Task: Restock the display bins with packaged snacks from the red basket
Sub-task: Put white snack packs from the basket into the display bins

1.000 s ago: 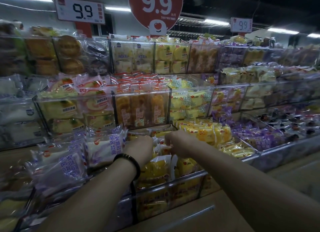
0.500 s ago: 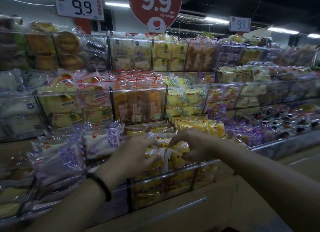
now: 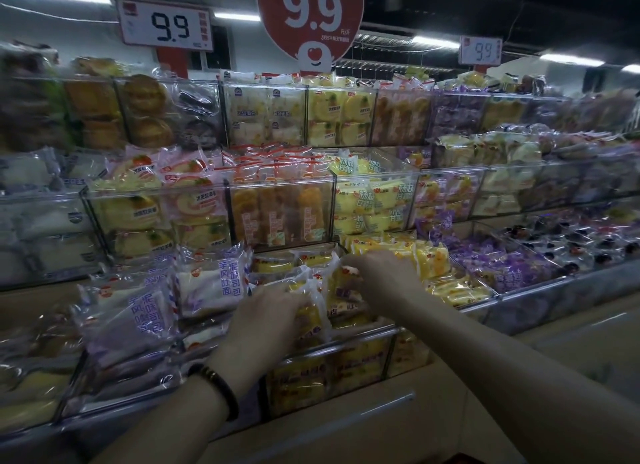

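Right grip [image 3: 381, 276] lifted slightly, pinching one packet [image 3: 341, 290]; left grip [image 3: 266, 314] curled on second yellow packet [image 3: 311, 319].

A round red sign [image 3: 310, 20], a large white price card [image 3: 165, 25] and a small white price card [image 3: 480, 50] each read 9.9.

Head view, down over bins [image 3: 332, 345]

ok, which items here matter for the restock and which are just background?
In play: left hand and right hand, both gripping yellow snack packs; clear front bin under them.
Background: round 9.9 sign; purple-print toast packs; orange cakes; purple packs.
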### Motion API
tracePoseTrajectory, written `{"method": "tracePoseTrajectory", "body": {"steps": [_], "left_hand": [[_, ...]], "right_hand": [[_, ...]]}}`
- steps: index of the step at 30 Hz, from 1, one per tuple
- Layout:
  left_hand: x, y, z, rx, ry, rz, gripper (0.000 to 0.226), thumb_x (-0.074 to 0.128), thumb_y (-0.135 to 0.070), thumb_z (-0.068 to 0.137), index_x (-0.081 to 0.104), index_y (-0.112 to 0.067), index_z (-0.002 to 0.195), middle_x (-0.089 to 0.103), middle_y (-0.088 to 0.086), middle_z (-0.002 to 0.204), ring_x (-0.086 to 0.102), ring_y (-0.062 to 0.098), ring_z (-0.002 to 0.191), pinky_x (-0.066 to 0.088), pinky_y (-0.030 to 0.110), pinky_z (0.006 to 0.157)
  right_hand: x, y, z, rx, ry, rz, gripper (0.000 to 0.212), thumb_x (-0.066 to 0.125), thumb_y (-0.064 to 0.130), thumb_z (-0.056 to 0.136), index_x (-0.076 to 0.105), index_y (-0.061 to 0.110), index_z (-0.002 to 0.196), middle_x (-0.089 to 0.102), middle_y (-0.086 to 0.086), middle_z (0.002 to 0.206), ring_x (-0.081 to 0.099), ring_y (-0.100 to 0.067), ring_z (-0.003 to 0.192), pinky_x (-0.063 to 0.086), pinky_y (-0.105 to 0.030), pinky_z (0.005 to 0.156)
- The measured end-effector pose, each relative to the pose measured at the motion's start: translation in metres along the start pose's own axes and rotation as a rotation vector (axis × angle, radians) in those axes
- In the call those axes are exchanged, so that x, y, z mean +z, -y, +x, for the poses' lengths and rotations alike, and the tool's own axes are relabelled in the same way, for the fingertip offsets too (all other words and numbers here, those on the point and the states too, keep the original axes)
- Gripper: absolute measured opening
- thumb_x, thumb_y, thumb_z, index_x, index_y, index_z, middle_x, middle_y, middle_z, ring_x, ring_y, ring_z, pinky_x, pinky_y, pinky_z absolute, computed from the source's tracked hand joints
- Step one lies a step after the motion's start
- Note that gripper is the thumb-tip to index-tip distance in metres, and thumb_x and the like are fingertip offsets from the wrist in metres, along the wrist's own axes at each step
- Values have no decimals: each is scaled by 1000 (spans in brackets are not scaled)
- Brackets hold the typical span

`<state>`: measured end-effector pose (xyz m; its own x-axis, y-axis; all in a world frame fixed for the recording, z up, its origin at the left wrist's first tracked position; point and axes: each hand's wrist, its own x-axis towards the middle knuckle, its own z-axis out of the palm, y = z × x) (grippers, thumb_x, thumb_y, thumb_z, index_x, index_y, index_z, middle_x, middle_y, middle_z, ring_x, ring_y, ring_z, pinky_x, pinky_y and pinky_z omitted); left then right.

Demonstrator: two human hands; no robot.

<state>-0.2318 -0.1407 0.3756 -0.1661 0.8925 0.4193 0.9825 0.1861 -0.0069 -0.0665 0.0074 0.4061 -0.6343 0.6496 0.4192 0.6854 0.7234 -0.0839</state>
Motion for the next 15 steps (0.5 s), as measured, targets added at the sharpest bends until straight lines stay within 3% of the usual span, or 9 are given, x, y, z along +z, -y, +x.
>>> {"method": "tracePoseTrajectory", "body": {"steps": [3, 8, 11, 15], "left_hand": [[7, -5, 5, -40, -13, 32, 33, 56, -37, 104, 60, -43, 136, 61, -6, 128, 56, 26, 119, 51, 40, 93], [15, -5, 9, -46, -12, 51, 34, 51, -36, 105, 54, -40, 139, 60, -3, 133, 54, 29, 122, 50, 45, 98], [18, -4, 8, -18, -59, 28, 38, 51, -30, 105, 49, -43, 141, 63, -5, 132, 56, 27, 121, 52, 41, 92], [21, -5, 13, -17, -81, -22, 30, 47, -36, 109, 46, -47, 136, 68, -5, 122, 60, 26, 112, 54, 42, 89]], "right_hand": [[4, 8, 8, -36, 28, -59, 39, 68, 42, 97, 56, 51, 133, 64, 6, 131, 53, -24, 128, 36, -62, 109], [14, 16, 13, -99, 87, -179, 45, 69, 33, 97, 56, 46, 138, 52, -2, 150, 42, -31, 142, 35, -65, 109], [22, 13, 8, -173, 108, -146, 44, 69, 31, 97, 58, 44, 138, 52, -3, 144, 43, -30, 139, 38, -65, 108], [25, 3, 2, -258, 110, -62, 43, 71, 31, 95, 61, 40, 136, 51, 1, 129, 50, -20, 122, 50, -52, 100]]}}
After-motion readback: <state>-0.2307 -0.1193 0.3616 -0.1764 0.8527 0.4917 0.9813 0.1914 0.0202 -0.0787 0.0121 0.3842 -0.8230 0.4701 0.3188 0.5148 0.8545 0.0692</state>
